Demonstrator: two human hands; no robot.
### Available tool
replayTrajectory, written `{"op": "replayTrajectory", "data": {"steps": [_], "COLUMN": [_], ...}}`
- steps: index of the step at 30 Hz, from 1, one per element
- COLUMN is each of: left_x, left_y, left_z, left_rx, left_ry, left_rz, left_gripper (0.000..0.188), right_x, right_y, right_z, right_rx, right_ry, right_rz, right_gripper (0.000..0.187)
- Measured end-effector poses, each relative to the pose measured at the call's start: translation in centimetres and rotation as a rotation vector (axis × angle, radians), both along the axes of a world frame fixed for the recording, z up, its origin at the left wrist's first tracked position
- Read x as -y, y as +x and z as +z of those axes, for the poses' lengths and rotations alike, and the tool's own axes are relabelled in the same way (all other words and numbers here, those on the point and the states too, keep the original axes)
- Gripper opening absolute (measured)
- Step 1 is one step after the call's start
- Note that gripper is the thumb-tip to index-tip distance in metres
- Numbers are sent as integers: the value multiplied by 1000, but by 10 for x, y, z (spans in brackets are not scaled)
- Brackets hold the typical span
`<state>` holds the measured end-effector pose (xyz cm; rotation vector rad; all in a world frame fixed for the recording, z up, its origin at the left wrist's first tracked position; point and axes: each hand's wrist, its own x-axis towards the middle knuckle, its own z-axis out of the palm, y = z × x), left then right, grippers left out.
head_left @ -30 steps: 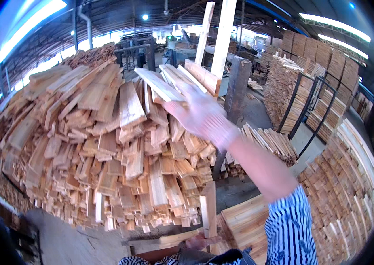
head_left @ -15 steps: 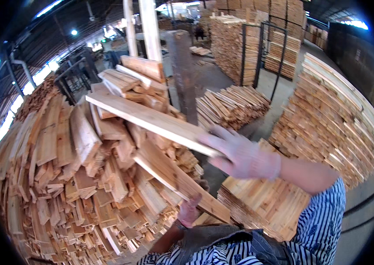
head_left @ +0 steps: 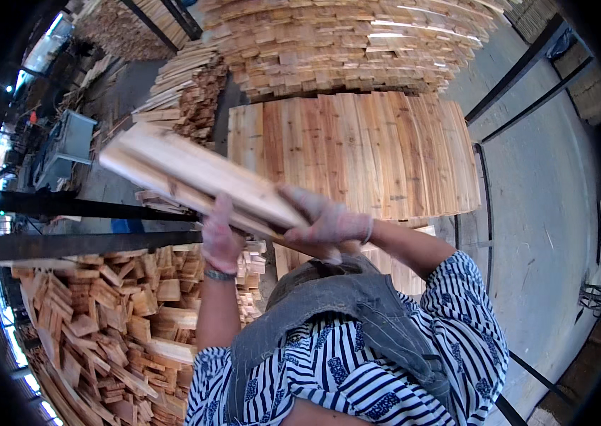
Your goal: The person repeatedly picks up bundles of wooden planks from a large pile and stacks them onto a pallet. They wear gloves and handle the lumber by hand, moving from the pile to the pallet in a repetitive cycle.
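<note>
Two pale wooden boards (head_left: 208, 169) lie together, slanting from upper left down to my apron; motion blurs them a little. My left hand (head_left: 221, 238), in a whitish-pink work glove, is closed around their lower edge near the middle. With the same kind of glove, my right hand (head_left: 325, 219) grips them close to their near end. Its thumb lies across the top face, and the fingers underneath are partly hidden. Beyond the boards lies a neat stack of boards (head_left: 357, 153), laid side by side; the held boards are apart from its top.
At lower left is a loose heap of wood pieces (head_left: 123, 312). A dark metal beam (head_left: 87, 245) runs just above it. A large stack of planks (head_left: 343, 42) rises at the back, with a smaller bundle (head_left: 190, 85) to its left. Dark metal posts (head_left: 520, 67) stand at right.
The two boards, separate before with one in each hand, are now together in both hands. My view has swung right, from the loose heap to the neat stack.
</note>
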<state>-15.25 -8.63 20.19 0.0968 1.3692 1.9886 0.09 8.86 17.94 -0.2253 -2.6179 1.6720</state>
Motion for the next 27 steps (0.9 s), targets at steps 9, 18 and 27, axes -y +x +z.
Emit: {"op": "replayTrajectory", "data": {"steps": [9, 18, 27], "left_x": [-140, -300, -329], "left_y": [-113, -156, -193], "left_z": [-106, -215, -292], "left_rx": [-970, -1632, -1551], "left_ry": [-847, -1370, -1294], "left_rz": [-550, -902, -1012], "left_gripper": [103, 105, 93], "right_x": [-199, -221, -226], "right_y": [163, 165, 137], "right_z": [-130, -217, -227], "right_rx": [457, 678, 638], "right_ry": [668, 799, 682], "right_rz": [-209, -69, -73], "right_gripper": [85, 91, 84]}}
